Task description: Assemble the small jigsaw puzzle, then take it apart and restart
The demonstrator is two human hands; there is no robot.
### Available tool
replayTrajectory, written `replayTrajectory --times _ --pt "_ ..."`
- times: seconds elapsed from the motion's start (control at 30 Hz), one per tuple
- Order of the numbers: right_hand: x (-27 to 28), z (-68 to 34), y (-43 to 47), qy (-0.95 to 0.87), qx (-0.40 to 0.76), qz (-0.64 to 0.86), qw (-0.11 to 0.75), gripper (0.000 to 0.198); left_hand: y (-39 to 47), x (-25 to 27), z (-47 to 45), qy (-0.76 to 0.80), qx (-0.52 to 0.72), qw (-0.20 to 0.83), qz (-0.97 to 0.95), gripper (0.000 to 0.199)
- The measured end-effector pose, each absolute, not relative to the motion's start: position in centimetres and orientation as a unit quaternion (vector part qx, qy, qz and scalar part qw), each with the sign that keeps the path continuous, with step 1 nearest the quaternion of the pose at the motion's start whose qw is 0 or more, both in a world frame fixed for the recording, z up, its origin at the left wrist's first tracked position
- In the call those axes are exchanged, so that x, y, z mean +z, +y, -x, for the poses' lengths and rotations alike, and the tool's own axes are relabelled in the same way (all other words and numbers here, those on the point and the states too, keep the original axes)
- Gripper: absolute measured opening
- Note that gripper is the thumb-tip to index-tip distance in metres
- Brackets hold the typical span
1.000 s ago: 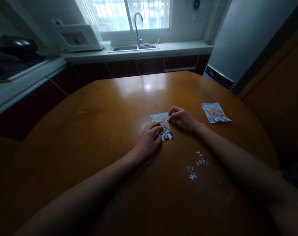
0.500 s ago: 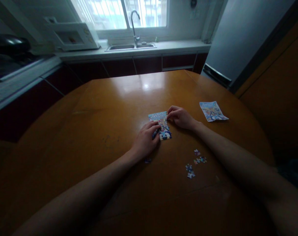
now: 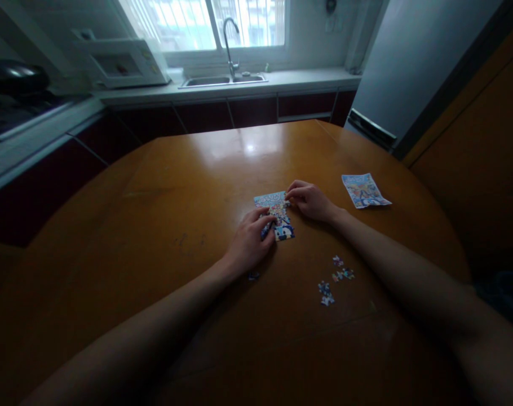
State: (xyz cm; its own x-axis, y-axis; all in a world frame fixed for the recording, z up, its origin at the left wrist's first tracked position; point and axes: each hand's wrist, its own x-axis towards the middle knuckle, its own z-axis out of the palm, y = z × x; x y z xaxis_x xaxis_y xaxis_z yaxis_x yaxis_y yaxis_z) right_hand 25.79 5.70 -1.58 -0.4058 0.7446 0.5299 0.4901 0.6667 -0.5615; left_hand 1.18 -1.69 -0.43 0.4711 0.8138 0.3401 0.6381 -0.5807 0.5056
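A partly joined jigsaw puzzle [image 3: 285, 232] lies flat on the wooden table, with a blue cartoon face at its near end and pale lettering at its far end. My left hand [image 3: 251, 235] rests over its left side, fingers apart and touching it, hiding that part. At the upper right edge, my right hand [image 3: 307, 199] has thumb and fingertips pinched on a small puzzle piece [image 3: 287, 203], mostly covered by the fingers. Loose puzzle pieces [image 3: 325, 293] lie nearer to me on the right, with another small group [image 3: 343, 274] beside them. One dark piece [image 3: 253, 276] sits below my left wrist.
A creased picture sheet [image 3: 365, 190] lies to the right of my right hand. Beyond the round-edged wooden table [image 3: 189, 186] stand a counter with a sink [image 3: 206, 82], a faucet and a white microwave [image 3: 123, 63]. A fridge [image 3: 412, 62] is at the right.
My right fingertips have shifted very slightly at the puzzle's upper right edge. My left hand stays on the puzzle; the whole view has moved a little.
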Motion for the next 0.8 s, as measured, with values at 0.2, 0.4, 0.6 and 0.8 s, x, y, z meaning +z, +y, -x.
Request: replayTrajectory --times 0.2,0.4,0.6,0.8 --pt "-1.8 -25.8 5.9 -0.824 0.165 0.366 0.400 0.025 -1.9 -0.4 -1.2 0.422 0.278 0.142 -0.851 0.023" --pt "-1.8 -25.8 5.9 -0.820 0.174 0.369 0.401 0.022 -2.4 0.5 -1.3 0.333 0.311 0.122 -0.881 0.035" --pt "-1.8 -25.7 5.9 -0.819 0.175 0.373 0.398 0.022 -5.3 1.9 -2.1 0.089 0.246 0.109 -0.959 0.040" --pt "-1.7 -25.7 5.9 -0.822 0.172 0.373 0.395 0.023 -7.8 2.1 -2.7 0.007 0.129 0.169 -0.977 0.045"
